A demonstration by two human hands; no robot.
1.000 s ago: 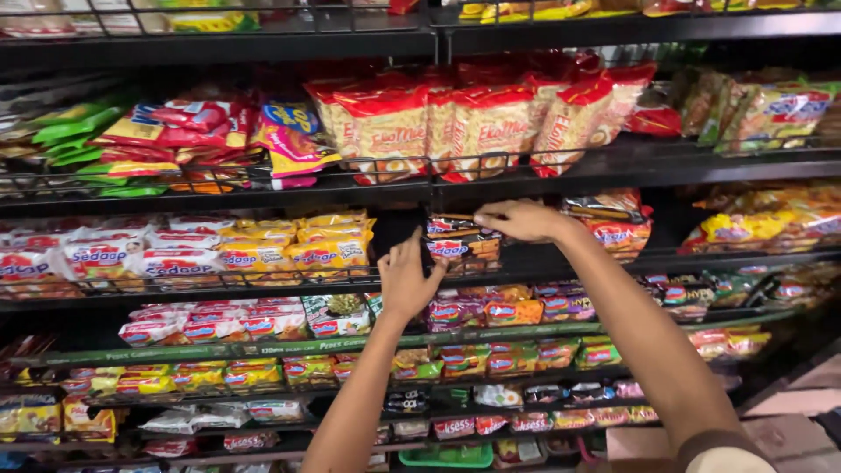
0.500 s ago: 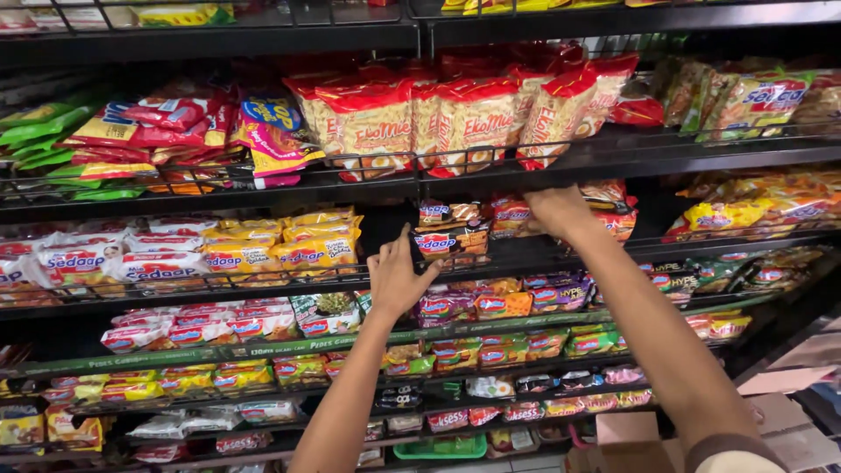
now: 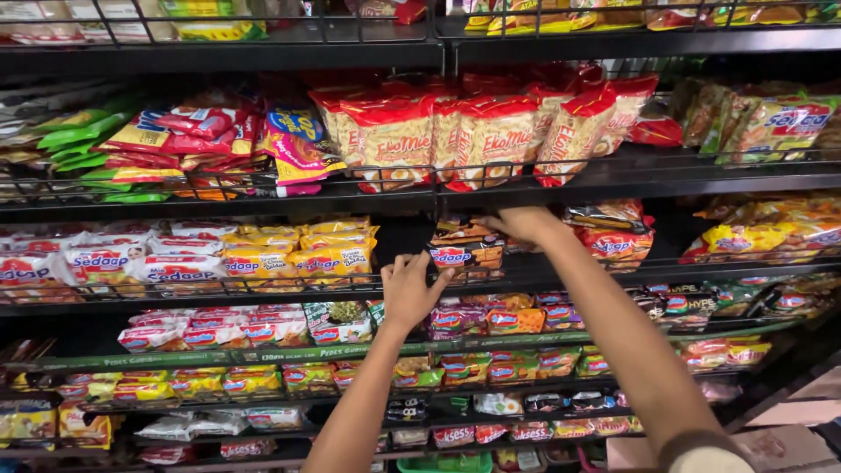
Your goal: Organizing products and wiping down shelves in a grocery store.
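Dark noodle packets [image 3: 464, 254] are stood on the middle shelf [image 3: 561, 280], behind its wire front rail, just right of the yellow packets [image 3: 298, 254]. Left hand [image 3: 410, 289] is laid against the front packet's lower left corner, fingers [image 3: 399, 267] spread and open, nothing pinched. Right hand [image 3: 524, 223] is reached over the top of the stack, fingers curled down onto the packets; whether one is actually gripped cannot be told.

Judgement: the stack is best squared by light pressure from both sides, with the faces kept flat against the rail.

Front packet is faced outward toward the aisle, upright with a slight tilt; its long axis is run left to right along the shelf
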